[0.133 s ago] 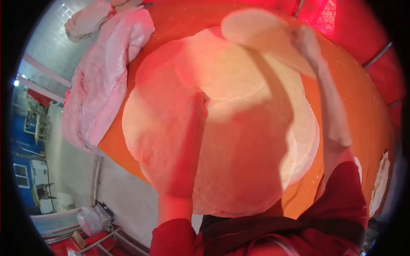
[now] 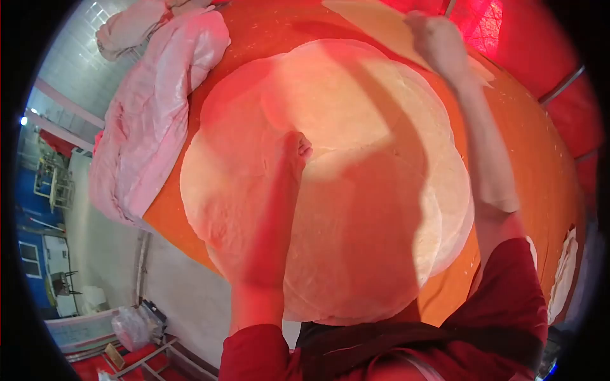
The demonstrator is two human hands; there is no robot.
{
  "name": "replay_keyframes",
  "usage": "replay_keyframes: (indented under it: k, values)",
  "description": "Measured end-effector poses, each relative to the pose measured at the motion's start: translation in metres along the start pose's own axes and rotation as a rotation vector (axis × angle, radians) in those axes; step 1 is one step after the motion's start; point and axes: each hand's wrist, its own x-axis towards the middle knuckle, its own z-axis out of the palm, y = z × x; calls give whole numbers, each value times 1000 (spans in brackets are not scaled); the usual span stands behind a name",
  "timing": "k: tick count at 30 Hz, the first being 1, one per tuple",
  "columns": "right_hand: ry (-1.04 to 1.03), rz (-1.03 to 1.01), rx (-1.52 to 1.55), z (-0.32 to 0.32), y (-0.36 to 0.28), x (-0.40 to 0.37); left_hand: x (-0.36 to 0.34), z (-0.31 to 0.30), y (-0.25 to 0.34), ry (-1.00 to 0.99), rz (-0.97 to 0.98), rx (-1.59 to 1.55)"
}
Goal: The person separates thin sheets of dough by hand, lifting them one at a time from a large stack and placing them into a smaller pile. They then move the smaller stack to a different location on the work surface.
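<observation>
Large, thin, round flatbreads (image 2: 368, 82) overlap in a broad pile on the orange table (image 2: 171, 222). Curled into a fist, my left hand (image 2: 296, 149) rests on the middle of that pile; I see nothing in it. Past the far right side of the pile, my right hand (image 2: 437, 44) grips the edge of a single flatbread (image 2: 375, 22). This piece is raised and blurred by motion, and the top of the view cuts it off. Shadows of my head and arm fall across the pile.
A crumpled pinkish plastic-like cover (image 2: 152, 114) lies along the table's left edge. Pale sheets (image 2: 562, 279) hang at the far right edge. Below left are a clear plastic bag (image 2: 130, 327) and a metal frame (image 2: 143, 365). Red fabric (image 2: 540, 38) hangs beyond the table.
My right hand has swung the held flatbread up and away from the pile, uncovering the pile's far right part. The left fist has stayed nearly in place.
</observation>
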Motion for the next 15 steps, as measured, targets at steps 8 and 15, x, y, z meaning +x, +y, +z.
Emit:
replay_keyframes:
  k: [8,15]
  values:
    - [-276,34,788,141,-166,-120,5,-10,23,-71,208,-54]
    - [-518,376,806,129,-132,-78,-36,-1,59,-372,130,90]
